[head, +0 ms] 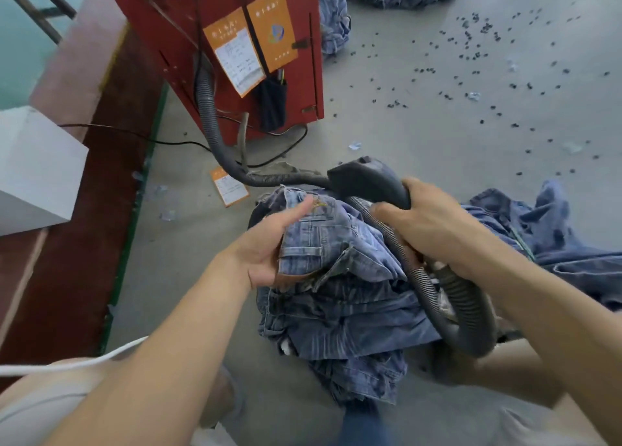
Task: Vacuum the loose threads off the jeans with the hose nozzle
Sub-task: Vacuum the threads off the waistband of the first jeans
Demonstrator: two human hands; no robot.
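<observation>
Person seated over a heap of jeans [340,297] on the grey floor [420,125], centre of view; left hand [269,243] grips a folded waistband edge, thumb laid flat on top, fingers curled beneath the denim; right hand [427,223] wraps the dark nozzle [367,179], fingers curled round its handle, nozzle just above the heap at 12 o'clock; ribbed hose [447,304] loops at 4 o'clock and runs to the red cabinet [215,14] at 11 o'clock; dark scraps [471,31] scattered at 1 o'clock; more denim [552,223] at 3 o'clock
</observation>
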